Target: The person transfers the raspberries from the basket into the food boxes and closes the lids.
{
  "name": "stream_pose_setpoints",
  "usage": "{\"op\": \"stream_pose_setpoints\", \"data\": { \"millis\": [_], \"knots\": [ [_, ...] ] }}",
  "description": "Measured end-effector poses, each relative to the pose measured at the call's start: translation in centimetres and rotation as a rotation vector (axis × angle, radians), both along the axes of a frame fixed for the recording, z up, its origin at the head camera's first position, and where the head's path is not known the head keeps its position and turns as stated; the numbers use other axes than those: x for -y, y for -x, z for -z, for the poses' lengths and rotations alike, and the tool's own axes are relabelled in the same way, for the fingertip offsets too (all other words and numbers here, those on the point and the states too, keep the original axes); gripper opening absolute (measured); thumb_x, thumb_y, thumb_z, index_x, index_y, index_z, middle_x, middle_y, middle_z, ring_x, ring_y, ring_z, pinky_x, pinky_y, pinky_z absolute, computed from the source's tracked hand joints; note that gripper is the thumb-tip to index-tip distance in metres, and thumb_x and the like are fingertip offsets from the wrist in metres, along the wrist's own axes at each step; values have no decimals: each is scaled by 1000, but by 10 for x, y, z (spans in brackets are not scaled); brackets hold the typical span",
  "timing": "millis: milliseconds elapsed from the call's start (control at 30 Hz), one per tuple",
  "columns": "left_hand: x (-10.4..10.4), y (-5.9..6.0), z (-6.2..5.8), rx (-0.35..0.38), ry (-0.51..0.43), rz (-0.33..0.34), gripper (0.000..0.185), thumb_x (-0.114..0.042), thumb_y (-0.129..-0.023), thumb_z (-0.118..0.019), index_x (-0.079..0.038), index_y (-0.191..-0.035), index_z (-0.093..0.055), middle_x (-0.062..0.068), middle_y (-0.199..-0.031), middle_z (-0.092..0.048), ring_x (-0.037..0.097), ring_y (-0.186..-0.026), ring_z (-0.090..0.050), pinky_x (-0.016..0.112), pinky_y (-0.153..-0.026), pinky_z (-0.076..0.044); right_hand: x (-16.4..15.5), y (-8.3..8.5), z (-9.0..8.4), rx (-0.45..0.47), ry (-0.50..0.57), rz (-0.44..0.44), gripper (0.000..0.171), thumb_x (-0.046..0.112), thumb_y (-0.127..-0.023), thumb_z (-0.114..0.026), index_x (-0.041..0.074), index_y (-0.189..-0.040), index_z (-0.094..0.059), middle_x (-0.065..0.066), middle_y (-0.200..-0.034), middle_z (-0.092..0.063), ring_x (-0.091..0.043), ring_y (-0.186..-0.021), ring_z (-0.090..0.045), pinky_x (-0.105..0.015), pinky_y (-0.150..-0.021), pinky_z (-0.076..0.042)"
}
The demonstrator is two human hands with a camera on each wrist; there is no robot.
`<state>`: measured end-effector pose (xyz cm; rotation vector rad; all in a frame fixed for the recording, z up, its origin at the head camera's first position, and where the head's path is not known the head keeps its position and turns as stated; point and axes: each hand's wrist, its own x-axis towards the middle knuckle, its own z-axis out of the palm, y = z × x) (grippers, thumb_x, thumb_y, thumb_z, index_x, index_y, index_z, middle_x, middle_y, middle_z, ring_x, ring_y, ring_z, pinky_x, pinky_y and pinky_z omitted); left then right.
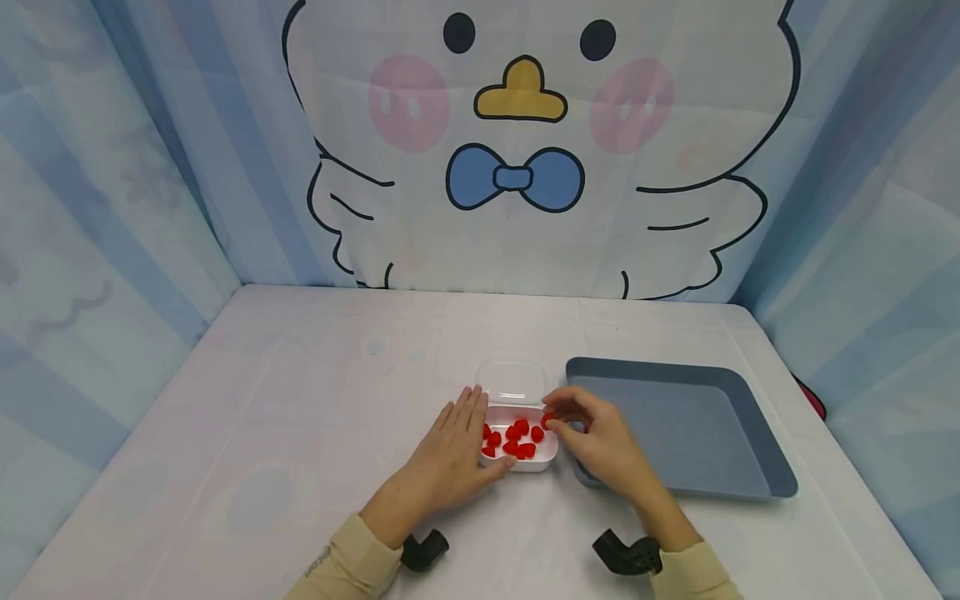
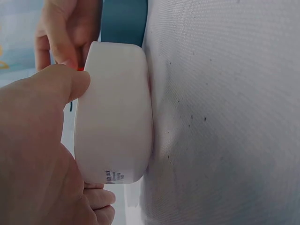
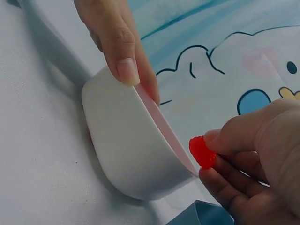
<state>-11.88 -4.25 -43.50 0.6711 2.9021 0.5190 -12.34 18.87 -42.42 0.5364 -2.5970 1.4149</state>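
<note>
A white box [image 1: 534, 467] and blue-grey tray [image 1: 690, 433] on the table [image 1: 300, 392].

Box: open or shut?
Open. In the head view, the box's clear lid is off its top, on the far side, and red berries show inside.

The rounded white plastic box [image 2: 115, 108] looks smooth, low-sheen; the red berry-shaped pieces [image 3: 201, 152] glossy, pebbled. At its twelve o'clock, a shiny clear plastic lid [image 1: 512, 383]; at three, a matt blue-grey rectangular tray [image 1: 682, 425]; beneath, woven white cloth [image 2: 220, 117].
</note>
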Motion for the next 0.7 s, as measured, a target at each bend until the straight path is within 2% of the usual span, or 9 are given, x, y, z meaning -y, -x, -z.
{"op": "stream_pose_setpoints", "data": {
  "millis": [233, 433, 700],
  "knots": [
    [0, 0, 0, 1, 19, -3, 97, -61, -90, -58, -2, -157, -18, 13, -166, -18, 30, -155, -14, 51, -124, -19, 9, -2, 2, -38, -7, -16, 30, 0, -87, -72, 9, -114, -67, -7, -109, -71, -18, -97, -67, -40, -90, -59],
    [-1, -1, 0, -9, 17, 1, 96, -60, -89, -59, -2, -156, -21, 15, -165, -21, 31, -154, -16, 51, -123, -21, 11, -3, 4, -45, -3, -19, 27, 0, -88, -71, 8, -113, -67, -2, -108, -70, -17, -97, -66, -41, -91, -58],
    [-1, 0, 0, 2, 21, -1, 97, -61, -89, -58, -2, -157, -19, 13, -166, -19, 30, -155, -15, 51, -124, -20, 9, -3, 2, -31, 11, -12, 26, -1, -89, -69, 6, -114, -67, -4, -109, -70, -20, -100, -67, -40, -92, -58]
  ]
}}
